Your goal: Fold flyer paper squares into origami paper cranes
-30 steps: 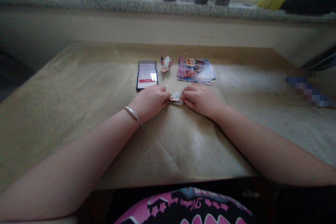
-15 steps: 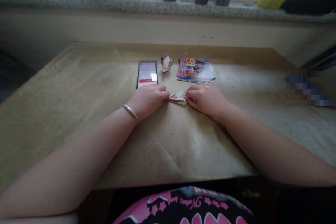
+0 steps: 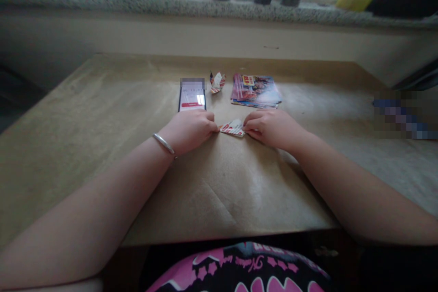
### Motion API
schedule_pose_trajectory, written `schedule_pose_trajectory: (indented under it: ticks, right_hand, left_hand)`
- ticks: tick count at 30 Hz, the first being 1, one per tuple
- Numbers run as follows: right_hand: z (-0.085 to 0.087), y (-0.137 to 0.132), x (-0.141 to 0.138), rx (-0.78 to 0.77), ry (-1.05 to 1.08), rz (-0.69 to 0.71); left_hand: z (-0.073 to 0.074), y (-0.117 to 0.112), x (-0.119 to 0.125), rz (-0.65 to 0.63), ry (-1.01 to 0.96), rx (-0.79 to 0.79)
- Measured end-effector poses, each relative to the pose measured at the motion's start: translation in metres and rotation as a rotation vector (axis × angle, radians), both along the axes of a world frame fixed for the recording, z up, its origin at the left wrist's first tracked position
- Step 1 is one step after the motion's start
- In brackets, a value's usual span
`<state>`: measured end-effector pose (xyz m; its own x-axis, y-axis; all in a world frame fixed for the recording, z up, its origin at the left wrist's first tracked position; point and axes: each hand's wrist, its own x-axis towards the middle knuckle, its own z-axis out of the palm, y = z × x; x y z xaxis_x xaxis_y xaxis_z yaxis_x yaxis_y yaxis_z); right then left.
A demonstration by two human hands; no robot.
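Note:
A small folded piece of printed red-and-white paper (image 3: pixel 232 128) lies on the brown paper sheet (image 3: pixel 219 182) that covers the table. My left hand (image 3: pixel 190 130), with a silver bangle on its wrist, pinches the paper's left end with curled fingers. My right hand (image 3: pixel 270 127) pinches its right end the same way. Both hands rest on the table, knuckles up. The middle of the folded paper shows between the fingertips.
Behind the hands lie a phone (image 3: pixel 191 99) with a lit screen, a finished folded paper figure (image 3: pixel 216 82) and a stack of colourful leaflets (image 3: pixel 255 91). A stone windowsill (image 3: pixel 205 7) with jars and bottles runs along the back. A blurred object (image 3: pixel 405 114) sits at the right.
The two hands have drawn slightly apart, and the folded paper between them now lies flatter and longer. The phone, figure and leaflets have not moved.

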<state>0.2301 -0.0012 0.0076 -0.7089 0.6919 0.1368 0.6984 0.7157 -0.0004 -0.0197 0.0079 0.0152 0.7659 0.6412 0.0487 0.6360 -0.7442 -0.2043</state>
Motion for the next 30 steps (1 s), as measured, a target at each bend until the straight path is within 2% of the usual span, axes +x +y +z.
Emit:
schedule_pose_trajectory:
  ticks: [7, 15, 24, 30]
  right_hand:
    - [0.004, -0.007, -0.002, 0.023, -0.033, -0.027]
    - [0.002, -0.013, -0.012, 0.069, -0.062, -0.118]
    - [-0.003, -0.018, -0.02, 0.107, -0.054, -0.162]
    - [-0.007, -0.019, -0.018, 0.127, 0.119, -0.279]
  left_hand:
    - [0.002, -0.004, 0.002, 0.066, -0.028, -0.069]
    - [-0.001, -0.002, 0.004, 0.066, -0.105, -0.101]
    - [-0.009, -0.003, 0.007, 0.15, -0.329, -0.2]
    - [-0.012, -0.006, 0.008, 0.155, -0.555, -0.275]
